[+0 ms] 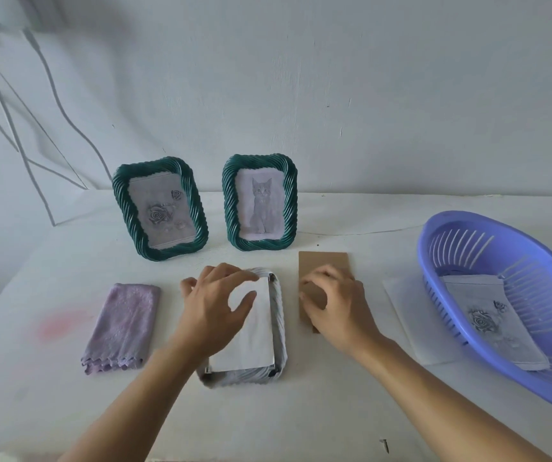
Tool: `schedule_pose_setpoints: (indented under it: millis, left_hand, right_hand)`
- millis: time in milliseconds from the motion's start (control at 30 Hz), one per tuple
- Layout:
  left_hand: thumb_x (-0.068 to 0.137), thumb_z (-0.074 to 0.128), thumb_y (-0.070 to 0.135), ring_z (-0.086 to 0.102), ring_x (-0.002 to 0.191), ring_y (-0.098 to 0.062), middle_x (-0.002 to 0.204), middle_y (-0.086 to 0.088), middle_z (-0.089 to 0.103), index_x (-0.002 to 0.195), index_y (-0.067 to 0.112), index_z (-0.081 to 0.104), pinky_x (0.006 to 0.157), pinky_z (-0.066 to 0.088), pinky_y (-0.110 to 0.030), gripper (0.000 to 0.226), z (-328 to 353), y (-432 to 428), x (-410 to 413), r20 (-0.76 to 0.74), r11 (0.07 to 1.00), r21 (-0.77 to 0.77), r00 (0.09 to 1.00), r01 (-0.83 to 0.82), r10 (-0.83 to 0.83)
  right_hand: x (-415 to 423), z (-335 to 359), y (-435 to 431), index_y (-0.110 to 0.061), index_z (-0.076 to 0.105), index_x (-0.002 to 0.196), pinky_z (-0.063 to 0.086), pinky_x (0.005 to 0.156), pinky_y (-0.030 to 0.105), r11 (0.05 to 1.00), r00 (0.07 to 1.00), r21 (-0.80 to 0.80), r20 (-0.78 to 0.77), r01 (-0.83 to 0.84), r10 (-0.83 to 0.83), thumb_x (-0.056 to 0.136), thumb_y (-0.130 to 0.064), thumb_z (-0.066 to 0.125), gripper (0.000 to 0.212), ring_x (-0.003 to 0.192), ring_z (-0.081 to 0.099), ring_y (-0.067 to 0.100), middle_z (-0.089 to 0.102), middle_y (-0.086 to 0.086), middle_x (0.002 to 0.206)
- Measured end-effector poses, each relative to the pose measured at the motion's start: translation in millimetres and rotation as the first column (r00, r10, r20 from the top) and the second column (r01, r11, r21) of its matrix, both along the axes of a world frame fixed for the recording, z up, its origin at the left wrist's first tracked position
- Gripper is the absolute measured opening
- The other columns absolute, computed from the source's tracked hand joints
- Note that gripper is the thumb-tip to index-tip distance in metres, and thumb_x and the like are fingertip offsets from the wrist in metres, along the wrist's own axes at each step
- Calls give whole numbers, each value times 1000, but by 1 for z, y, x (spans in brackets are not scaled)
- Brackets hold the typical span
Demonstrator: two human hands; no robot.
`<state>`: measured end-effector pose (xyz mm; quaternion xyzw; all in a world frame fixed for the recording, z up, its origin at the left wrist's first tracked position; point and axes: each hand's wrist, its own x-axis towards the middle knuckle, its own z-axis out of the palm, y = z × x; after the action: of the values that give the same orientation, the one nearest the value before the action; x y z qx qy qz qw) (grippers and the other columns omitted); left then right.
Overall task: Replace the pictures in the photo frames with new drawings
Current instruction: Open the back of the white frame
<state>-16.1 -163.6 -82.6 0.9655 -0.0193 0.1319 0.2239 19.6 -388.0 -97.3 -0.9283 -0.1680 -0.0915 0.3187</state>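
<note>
A white ribbed photo frame [278,328] lies face down on the table in front of me, with a white sheet [258,335] lying in its back. My left hand [218,305] rests spread on that sheet's upper part. To the right lies a brown cardboard backing board [322,261]; my right hand [331,301] is on it, fingers curled round its left edge. Two green twisted frames stand at the back: the left one [159,208] shows a rose drawing, the right one [259,203] a cat drawing.
A folded lilac cloth [123,325] lies at the left. A purple slotted basket [514,295] at the right holds a rose drawing [491,325] and sits on a white sheet [407,305]. A small dark screw [384,445] lies near the front edge. White cables hang on the wall.
</note>
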Motion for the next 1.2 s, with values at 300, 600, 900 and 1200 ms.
schedule_pose_setpoints:
  millis: [300, 600, 900, 1200]
  left_hand:
    - [88, 47, 69, 35, 133, -19, 144, 4, 41, 139, 45, 50, 99, 31, -47, 57, -2, 53, -7, -273, 972, 230, 962, 56, 9]
    - [83, 48, 78, 32, 134, -18, 152, 5, 29, 143, 51, 35, 99, 26, -47, 67, -10, 58, 7, -346, 945, 295, 938, 138, -29]
    - [78, 60, 75, 41, 124, -12, 146, 8, 37, 137, 52, 46, 92, 20, -41, 65, -9, 66, 11, -334, 982, 142, 940, 127, -73]
    - [71, 82, 53, 39, 120, -11, 131, 15, 42, 117, 47, 52, 93, 28, -45, 56, -1, 58, 6, -196, 993, 49, 976, 111, -100]
  right_hand:
    - [16, 0, 59, -32, 64, 122, 42, 93, 43, 949, 980, -243, -78, -199, 185, 85, -54, 65, 43, 117, 41, 20, 52, -8, 119]
    - [27, -8, 70, -24, 60, 130, 40, 101, 46, 893, 963, -363, -146, -265, 227, 79, -63, 67, 64, 119, 32, 24, 40, 2, 126]
    - [26, -8, 66, -29, 60, 127, 41, 102, 44, 947, 965, -214, -157, -242, 211, 76, -55, 76, 60, 120, 42, 22, 45, -4, 125]
    - [21, -13, 66, -33, 57, 100, 48, 83, 46, 979, 979, -27, 36, -201, 202, 73, -35, 83, 37, 100, 57, 16, 58, -16, 101]
